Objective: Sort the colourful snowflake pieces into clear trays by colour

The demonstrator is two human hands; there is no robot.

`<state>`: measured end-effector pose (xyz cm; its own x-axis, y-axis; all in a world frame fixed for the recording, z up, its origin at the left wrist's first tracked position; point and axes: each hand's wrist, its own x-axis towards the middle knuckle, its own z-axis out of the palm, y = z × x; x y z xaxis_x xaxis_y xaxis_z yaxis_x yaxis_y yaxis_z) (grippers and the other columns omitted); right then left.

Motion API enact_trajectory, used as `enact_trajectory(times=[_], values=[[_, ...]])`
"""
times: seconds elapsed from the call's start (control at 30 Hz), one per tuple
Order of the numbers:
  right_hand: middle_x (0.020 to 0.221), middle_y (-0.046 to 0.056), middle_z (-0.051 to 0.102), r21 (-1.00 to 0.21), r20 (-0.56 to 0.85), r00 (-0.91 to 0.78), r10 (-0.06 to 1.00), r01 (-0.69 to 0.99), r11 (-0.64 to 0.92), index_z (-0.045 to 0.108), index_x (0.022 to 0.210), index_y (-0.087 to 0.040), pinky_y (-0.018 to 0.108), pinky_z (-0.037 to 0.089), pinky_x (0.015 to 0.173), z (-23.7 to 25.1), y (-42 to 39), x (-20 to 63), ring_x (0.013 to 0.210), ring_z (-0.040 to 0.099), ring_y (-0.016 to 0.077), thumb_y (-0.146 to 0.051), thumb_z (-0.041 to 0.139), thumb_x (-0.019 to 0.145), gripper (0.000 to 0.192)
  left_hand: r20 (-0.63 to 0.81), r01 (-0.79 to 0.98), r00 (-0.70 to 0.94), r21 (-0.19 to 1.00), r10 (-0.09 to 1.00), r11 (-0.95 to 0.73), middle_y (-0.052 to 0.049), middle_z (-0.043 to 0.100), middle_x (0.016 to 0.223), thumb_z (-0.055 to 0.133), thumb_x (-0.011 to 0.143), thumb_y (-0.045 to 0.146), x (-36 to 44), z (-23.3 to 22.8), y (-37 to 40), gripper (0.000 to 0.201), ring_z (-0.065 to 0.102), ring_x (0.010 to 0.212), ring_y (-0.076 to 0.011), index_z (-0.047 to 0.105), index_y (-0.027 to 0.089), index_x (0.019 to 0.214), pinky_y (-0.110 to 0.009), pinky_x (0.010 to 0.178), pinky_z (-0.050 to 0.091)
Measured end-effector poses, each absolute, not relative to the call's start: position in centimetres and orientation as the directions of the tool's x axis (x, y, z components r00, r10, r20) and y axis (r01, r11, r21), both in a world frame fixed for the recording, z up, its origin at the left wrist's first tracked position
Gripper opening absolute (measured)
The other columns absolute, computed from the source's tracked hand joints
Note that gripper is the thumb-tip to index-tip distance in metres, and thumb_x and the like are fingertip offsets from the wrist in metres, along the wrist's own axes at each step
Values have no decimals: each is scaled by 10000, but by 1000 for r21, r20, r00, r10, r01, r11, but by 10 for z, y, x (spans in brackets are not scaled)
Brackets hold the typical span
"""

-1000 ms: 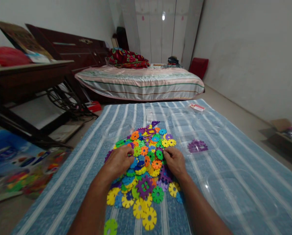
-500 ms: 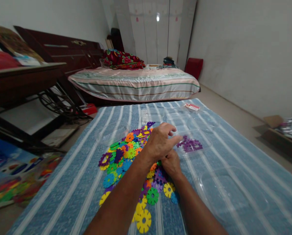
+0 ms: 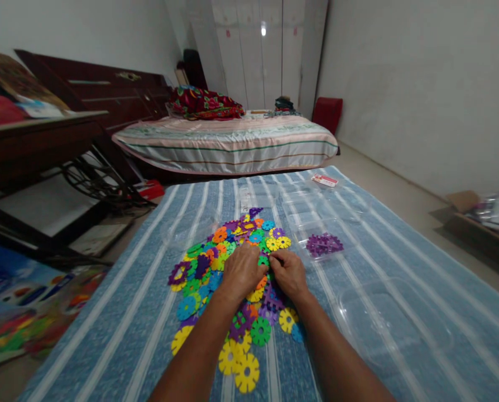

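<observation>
A heap of colourful plastic snowflake discs (image 3: 216, 262) lies on a blue striped cloth (image 3: 149, 290). My left hand (image 3: 241, 271) and my right hand (image 3: 289, 272) rest close together on top of the heap, fingers curled among the discs; which piece each one pinches is hidden. To the right, several purple discs (image 3: 324, 244) lie in a clear plastic tray (image 3: 345, 234). Loose yellow discs (image 3: 238, 365) and a green disc (image 3: 260, 331) lie near my forearms.
A second clear tray (image 3: 396, 324) sits at the right front. A small red-and-white label (image 3: 325, 180) lies at the cloth's far edge. A bed (image 3: 228, 142) stands behind, a dark wooden table (image 3: 36, 139) at the left, and a toy box (image 3: 19, 296) on the floor.
My left hand reached over to the tray of purple discs half a second ago and has come back to the heap beside my right hand. The purple pile looks larger.
</observation>
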<state>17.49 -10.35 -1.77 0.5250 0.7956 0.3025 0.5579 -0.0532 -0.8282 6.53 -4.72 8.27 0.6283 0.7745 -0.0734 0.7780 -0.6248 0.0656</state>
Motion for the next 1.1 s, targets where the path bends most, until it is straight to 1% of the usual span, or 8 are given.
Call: enact_trajectory(times=[0.33,0.5,0.6,0.7,0.8,0.87,0.97,1.1], values=[[837,15,703,-831,299,525,797,553,-53,736,852,-214,260,426,740,-15,-106,174,813,618,175,-213,553,848,183,-67,761,598,359,799,-540,-2,671,731,597,739,189,51,72,-35,165,625,713,-167,670,208,887,-245,630,397],[865,6,711,-831,292,529,796,553,-63,734,873,-228,269,434,770,-16,-105,174,839,622,177,-212,556,843,181,-32,735,573,463,819,-496,7,658,685,575,737,175,42,72,-26,154,613,677,-152,674,187,853,-230,619,397],[880,10,711,-834,287,530,798,548,-64,736,883,-225,274,440,779,-17,-105,175,854,624,180,-215,559,844,182,-18,758,550,431,835,-490,8,656,674,568,739,195,34,77,-19,139,622,686,-163,671,190,833,-234,618,400],[869,15,708,-834,284,531,798,547,-67,739,878,-217,275,438,777,-18,-105,175,851,623,181,-211,559,845,183,-16,814,502,347,865,-465,-9,678,713,553,764,205,27,83,-13,153,641,728,-179,676,195,855,-242,632,412],[853,13,706,-835,283,531,799,546,-68,738,866,-213,272,432,770,-18,-105,174,843,621,179,-211,563,843,176,42,864,450,234,892,-447,-61,713,909,557,782,217,25,83,-13,213,658,882,-221,687,195,949,-273,729,459],[849,14,704,-834,280,531,800,547,-71,736,861,-210,271,428,761,-18,-106,174,839,618,180,-211,566,842,171,97,853,476,189,874,-486,-95,694,1063,575,789,243,29,80,-16,265,633,1012,-249,687,184,1022,-311,859,471],[846,17,702,-832,282,524,804,551,-67,735,864,-206,269,424,756,-18,-106,174,832,615,180,-218,567,845,170,134,787,579,168,805,-594,-121,630,1232,585,815,295,40,74,-24,287,556,1170,-271,693,162,1044,-353,1026,415],[848,19,702,-832,298,523,799,553,-51,732,864,-205,272,421,769,-19,-105,175,828,613,178,-226,560,853,174,115,737,652,136,750,-662,-144,568,1307,593,822,315,57,66,-33,227,474,1259,-302,709,148,924,-392,1066,387]])
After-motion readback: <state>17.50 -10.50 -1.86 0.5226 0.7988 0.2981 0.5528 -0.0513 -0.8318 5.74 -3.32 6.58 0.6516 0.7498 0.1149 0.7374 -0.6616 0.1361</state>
